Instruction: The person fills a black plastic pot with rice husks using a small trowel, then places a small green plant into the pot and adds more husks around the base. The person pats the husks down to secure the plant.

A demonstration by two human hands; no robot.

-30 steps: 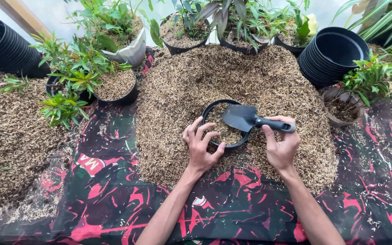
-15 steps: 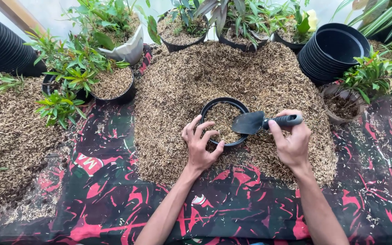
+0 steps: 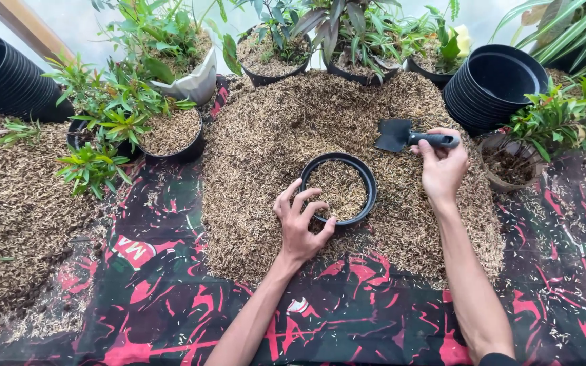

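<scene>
Right hand (image 3: 442, 166) wrapped around black trowel (image 3: 412, 137) – blade pointing left, up-right of the pot (image 3: 367, 186). Left hand (image 3: 301, 220) gripping the pot's near rim.

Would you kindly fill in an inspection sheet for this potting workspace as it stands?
Surface: red and black patterned sheet, strewn with husks.
Job's things: black pot part-filled with husks, set in the husk pile; black trowel above the pile.
Clutter: stacked black pots at right, another stack at left; potted plants at left and along the back.
Grippers: left hand grips the pot's rim; right hand holds the trowel's handle.
Cables: nothing seen.
Surroundings: bright pale ground beyond the plants.
</scene>
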